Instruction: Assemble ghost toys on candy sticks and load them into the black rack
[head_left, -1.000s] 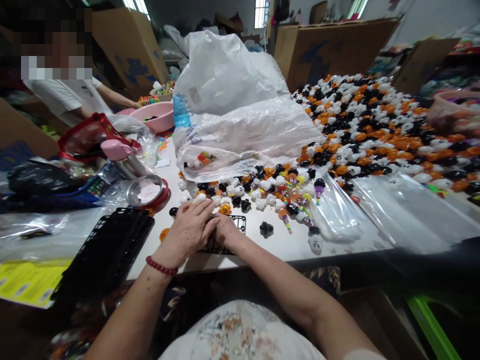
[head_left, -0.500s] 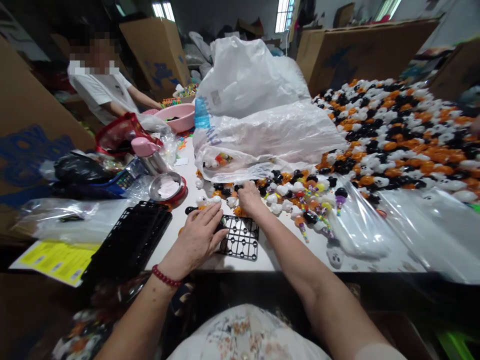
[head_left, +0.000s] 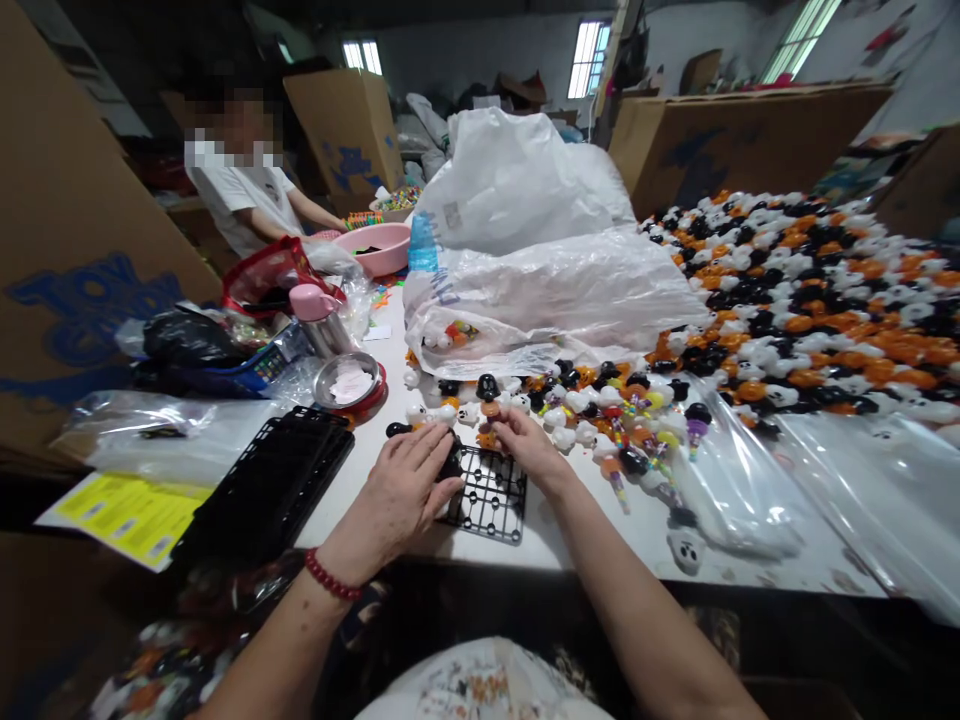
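Observation:
My left hand (head_left: 409,490) lies with its fingers stretched out over the left part of a black plastic grid tray (head_left: 491,490). A dark piece shows beside its fingertips, partly hidden. My right hand (head_left: 529,445) is closed in a pinch just beyond the tray's far edge, on a small toy figure (head_left: 487,388) with a black head and an orange part below it. Around the hands lie white ghost heads (head_left: 466,412), black heads and orange pumpkin heads. Candy-filled tubes with toy heads (head_left: 616,485) are scattered to the right.
A large white plastic bag (head_left: 555,270) stands behind the hands. Toy heads form a big heap (head_left: 817,300) at right, beside clear bags (head_left: 750,500). Stacked black trays (head_left: 266,490), a metal bowl (head_left: 346,382) and a flask (head_left: 319,320) sit left. A co-worker (head_left: 240,200) stands beyond.
My right hand has drawn back from the pile toward the tray, and the black-headed toy figure now shows in its fingers. The left hand stays on the tray. The view has shifted slightly.

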